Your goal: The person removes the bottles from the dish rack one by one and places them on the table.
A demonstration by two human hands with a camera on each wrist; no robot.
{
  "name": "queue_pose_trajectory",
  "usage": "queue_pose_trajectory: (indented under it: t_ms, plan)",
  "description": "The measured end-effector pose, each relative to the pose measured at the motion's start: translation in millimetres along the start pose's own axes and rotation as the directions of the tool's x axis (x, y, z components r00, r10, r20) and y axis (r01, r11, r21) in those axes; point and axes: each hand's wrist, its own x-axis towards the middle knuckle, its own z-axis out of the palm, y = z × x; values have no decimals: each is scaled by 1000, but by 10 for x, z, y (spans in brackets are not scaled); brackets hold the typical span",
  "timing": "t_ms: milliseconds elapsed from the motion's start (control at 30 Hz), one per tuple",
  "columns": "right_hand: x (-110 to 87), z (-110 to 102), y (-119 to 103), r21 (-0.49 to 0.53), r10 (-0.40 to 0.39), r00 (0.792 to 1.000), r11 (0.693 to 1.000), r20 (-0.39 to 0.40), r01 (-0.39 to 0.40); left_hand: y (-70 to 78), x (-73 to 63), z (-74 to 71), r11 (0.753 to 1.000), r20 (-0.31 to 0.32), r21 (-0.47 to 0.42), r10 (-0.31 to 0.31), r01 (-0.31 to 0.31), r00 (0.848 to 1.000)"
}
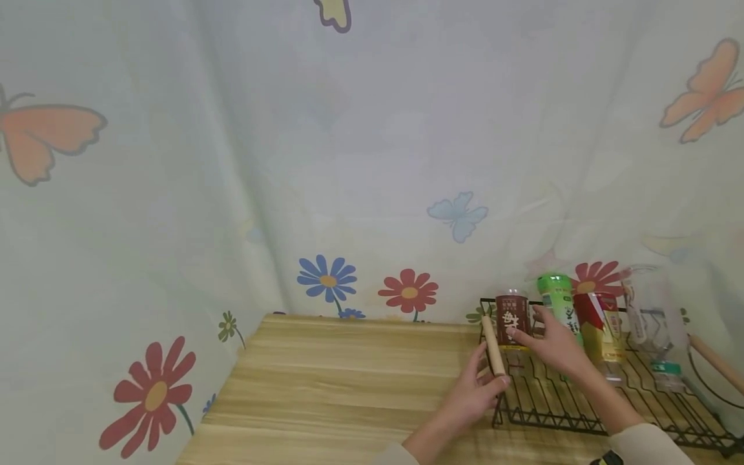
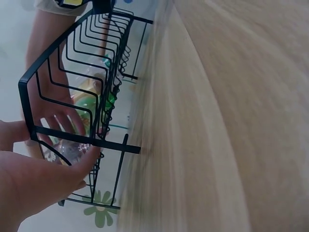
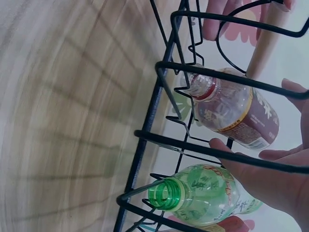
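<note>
A black wire dish rack (image 1: 558, 423) with wooden handles stands on the table's right side. My left hand (image 1: 473, 394) grips its left end beside the wooden handle (image 1: 493, 345); the left wrist view shows the thumb (image 2: 87, 164) against the end frame (image 2: 72, 135). A clear bottle with a dark red label (image 1: 511, 320) stands neck down in the rack. My right hand (image 1: 560, 345) is beside that bottle, thumb and fingers spread around it; contact is hard to tell. Close to this hand, a green bottle (image 3: 203, 193) also points its uncapped neck downward.
Farther right in the rack are a bottle with a red and gold label (image 1: 604, 329) and a large clear bottle (image 1: 657, 316) with a teal ring. Another wooden handle (image 1: 717, 365) is at the right end. Behind the wooden table (image 1: 349, 381) hangs a flowered curtain (image 1: 372, 161).
</note>
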Motion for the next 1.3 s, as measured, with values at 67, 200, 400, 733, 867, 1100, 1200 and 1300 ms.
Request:
queue_pose_trajectory:
  t_ms: [67,200,400,733,867,1100,1200,1300]
  plan:
    - [4,10,29,19,2,1000,1000,-4,-1,0,-3,4,1000,5,5,6,-6,1000]
    - [-8,48,79,66,10,1000,998,-4,-10,-9,6,8,1000,8,15,15,-15,1000]
    - [-51,108,93,95,-16,1000,995,-14,17,-42,41,25,999,8,21,29,-29,1000]
    - [-19,197,110,83,-86,996,993,-35,88,-70,66,24,997,-5,-51,64,-64,998]
    - [2,213,104,62,-79,996,995,-29,80,-80,75,32,992,-25,-104,62,-64,998]
    - [12,220,96,62,-46,999,997,-7,47,-77,76,54,986,-41,-156,50,-56,998]
    - [10,215,99,58,-43,999,997,-4,43,-74,81,57,987,-40,-153,47,-52,998]
    - [5,209,103,57,-38,999,998,1,38,-73,86,58,988,-36,-149,44,-49,998]
